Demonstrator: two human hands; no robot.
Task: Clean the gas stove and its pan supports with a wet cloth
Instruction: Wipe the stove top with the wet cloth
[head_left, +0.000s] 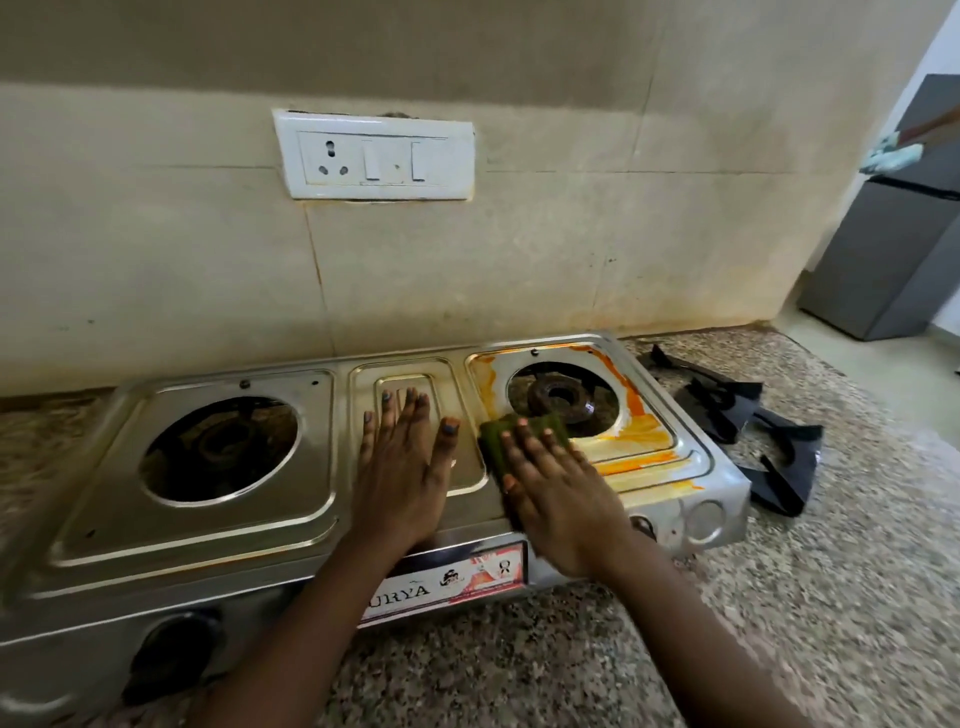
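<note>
A steel two-burner gas stove stands on a granite counter against the wall. Orange stains cover the plate around its right burner. My right hand presses flat on a green cloth at the left front edge of that burner plate. My left hand rests flat, fingers straight, on the stove's middle panel. Two black pan supports lie on the counter to the right of the stove. The left burner sits bare in its opening.
A white switch and socket plate is on the tiled wall above the stove. A grey fridge stands at the far right. Speckled granite counter spreads in front of and to the right of the stove.
</note>
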